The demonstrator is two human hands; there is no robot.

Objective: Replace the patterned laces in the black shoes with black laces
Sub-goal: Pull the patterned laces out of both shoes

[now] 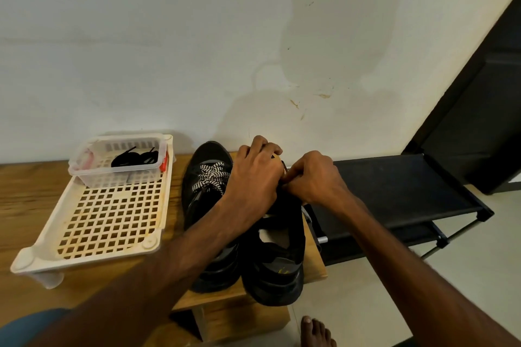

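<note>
On the wooden bench (28, 191), the black laces (132, 159) sit in the clear basket (84, 158) on the cream tray (50, 231), staged well apart from the work. Next, the left shoe (203, 205) carries its patterned lace (208, 177). We note the left hand (253, 175) curled over the front of the right shoe (277, 262), bracing it (presumably against pulling). The right hand (313, 177), touching the left, pinches at the eyelets. The strand gripped is hidden, likely the loose patterned lace (306, 213) whose end hangs beside the shoe. Unlacing appears underway.
</note>
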